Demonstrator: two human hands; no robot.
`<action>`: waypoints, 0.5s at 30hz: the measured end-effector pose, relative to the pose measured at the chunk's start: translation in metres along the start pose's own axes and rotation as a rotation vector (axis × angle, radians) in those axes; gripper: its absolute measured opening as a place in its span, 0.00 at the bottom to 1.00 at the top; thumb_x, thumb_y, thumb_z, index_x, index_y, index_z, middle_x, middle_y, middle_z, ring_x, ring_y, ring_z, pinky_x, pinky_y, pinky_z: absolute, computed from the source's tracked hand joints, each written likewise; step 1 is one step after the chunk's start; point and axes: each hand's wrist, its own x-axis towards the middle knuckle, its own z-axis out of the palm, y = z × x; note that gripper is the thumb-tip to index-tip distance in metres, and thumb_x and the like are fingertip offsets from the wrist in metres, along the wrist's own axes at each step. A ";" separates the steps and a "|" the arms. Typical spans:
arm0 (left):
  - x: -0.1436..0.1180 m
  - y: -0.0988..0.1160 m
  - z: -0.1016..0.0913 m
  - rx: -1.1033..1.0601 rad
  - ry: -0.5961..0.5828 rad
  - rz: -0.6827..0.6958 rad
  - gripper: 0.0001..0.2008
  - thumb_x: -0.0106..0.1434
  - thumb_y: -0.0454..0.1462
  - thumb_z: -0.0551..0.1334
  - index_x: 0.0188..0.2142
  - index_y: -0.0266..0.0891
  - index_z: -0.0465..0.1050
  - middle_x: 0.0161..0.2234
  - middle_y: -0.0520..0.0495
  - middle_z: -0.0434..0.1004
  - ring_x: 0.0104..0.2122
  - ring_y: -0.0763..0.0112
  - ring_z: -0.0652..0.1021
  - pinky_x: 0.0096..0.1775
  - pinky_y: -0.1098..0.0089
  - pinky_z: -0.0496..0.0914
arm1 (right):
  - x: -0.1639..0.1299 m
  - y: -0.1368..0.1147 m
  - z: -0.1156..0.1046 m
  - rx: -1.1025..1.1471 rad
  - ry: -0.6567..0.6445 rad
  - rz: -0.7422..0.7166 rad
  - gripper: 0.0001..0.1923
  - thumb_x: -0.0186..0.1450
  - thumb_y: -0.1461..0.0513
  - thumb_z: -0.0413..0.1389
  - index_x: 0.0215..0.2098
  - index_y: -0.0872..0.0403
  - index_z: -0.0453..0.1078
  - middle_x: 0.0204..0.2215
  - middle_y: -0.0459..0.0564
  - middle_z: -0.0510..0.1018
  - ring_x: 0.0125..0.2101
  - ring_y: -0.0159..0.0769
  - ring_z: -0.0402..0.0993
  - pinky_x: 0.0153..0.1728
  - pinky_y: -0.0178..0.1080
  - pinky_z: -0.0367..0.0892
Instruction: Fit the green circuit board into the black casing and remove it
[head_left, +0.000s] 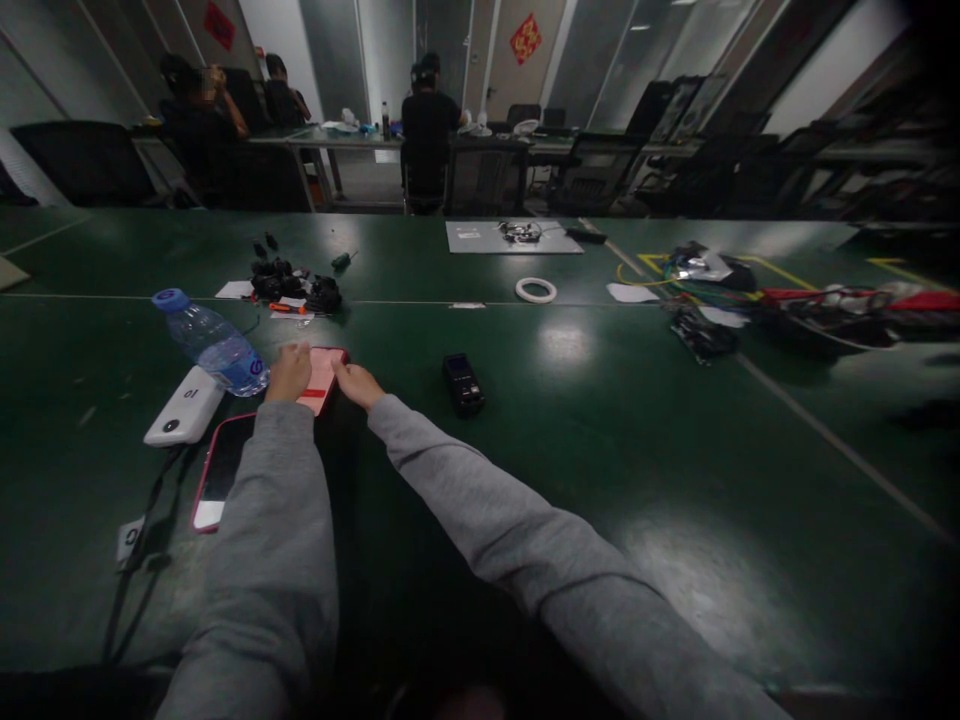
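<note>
A phone (322,372) with a lit pink screen and a dark red edge is between my hands, at or just above the green table. My left hand (289,374) is closed around its left side, covering part of the screen. At the right edge, my right hand (358,385) grips it with the thumb on top; the other fingers are mostly hidden. A second phone (225,460) in a pink-red case lies partly behind my left sleeve. Left of it rest a white power bank (184,408) with a dark cable and a clear water bottle (214,345) with a blue cap, on its side.
A small black handheld device (463,383) lies right of my hands. Farther back are a black cable pile (289,285), a white ring (535,290) and a grey board (487,238). Wires and bundled gear (817,310) cover the right side. Several people sit beyond the table.
</note>
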 end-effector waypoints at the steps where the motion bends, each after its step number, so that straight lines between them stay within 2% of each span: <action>1: -0.002 0.009 0.007 0.013 0.019 -0.005 0.19 0.67 0.46 0.51 0.47 0.32 0.66 0.46 0.29 0.76 0.52 0.46 0.74 0.55 0.45 0.63 | -0.011 0.001 -0.006 -0.042 0.027 -0.024 0.25 0.72 0.51 0.44 0.45 0.62 0.73 0.37 0.59 0.76 0.41 0.41 0.72 0.49 0.43 0.67; 2: -0.005 0.019 0.016 0.039 0.044 0.001 0.20 0.67 0.44 0.50 0.50 0.31 0.64 0.50 0.28 0.74 0.55 0.47 0.72 0.57 0.46 0.61 | -0.024 0.003 -0.015 -0.089 0.081 -0.072 0.23 0.72 0.53 0.45 0.49 0.62 0.72 0.38 0.58 0.75 0.41 0.39 0.71 0.49 0.42 0.67; 4: -0.015 0.040 0.037 0.011 0.068 0.071 0.21 0.68 0.41 0.49 0.55 0.29 0.62 0.52 0.28 0.72 0.56 0.51 0.71 0.59 0.50 0.59 | -0.055 0.009 -0.039 -0.186 0.267 -0.243 0.21 0.71 0.56 0.45 0.56 0.59 0.66 0.40 0.55 0.72 0.41 0.36 0.69 0.50 0.41 0.66; 7: -0.035 0.068 0.072 -0.140 -0.015 0.191 0.23 0.70 0.42 0.47 0.58 0.28 0.60 0.54 0.30 0.71 0.55 0.57 0.72 0.58 0.56 0.62 | -0.101 0.026 -0.087 -0.328 0.562 -0.477 0.20 0.69 0.58 0.45 0.56 0.58 0.64 0.40 0.56 0.69 0.43 0.37 0.67 0.49 0.43 0.66; 10: -0.057 0.084 0.103 -0.221 -0.139 0.248 0.24 0.70 0.45 0.47 0.58 0.31 0.61 0.54 0.32 0.71 0.56 0.59 0.71 0.58 0.57 0.62 | -0.131 0.051 -0.132 -0.496 0.803 -0.512 0.22 0.67 0.56 0.49 0.56 0.57 0.62 0.46 0.59 0.66 0.49 0.44 0.63 0.52 0.50 0.65; 12: -0.070 0.089 0.118 -0.229 -0.212 0.258 0.25 0.70 0.47 0.47 0.58 0.32 0.62 0.55 0.32 0.70 0.57 0.59 0.70 0.58 0.56 0.62 | -0.139 0.069 -0.151 -0.577 0.868 -0.497 0.29 0.64 0.51 0.54 0.58 0.58 0.59 0.50 0.62 0.63 0.52 0.48 0.61 0.54 0.55 0.63; 15: -0.083 0.096 0.136 -0.203 -0.281 0.251 0.27 0.71 0.49 0.45 0.58 0.32 0.64 0.56 0.33 0.70 0.57 0.58 0.70 0.59 0.56 0.61 | -0.137 0.092 -0.160 -0.604 0.790 -0.459 0.44 0.58 0.47 0.60 0.63 0.61 0.51 0.53 0.64 0.61 0.55 0.52 0.58 0.55 0.57 0.63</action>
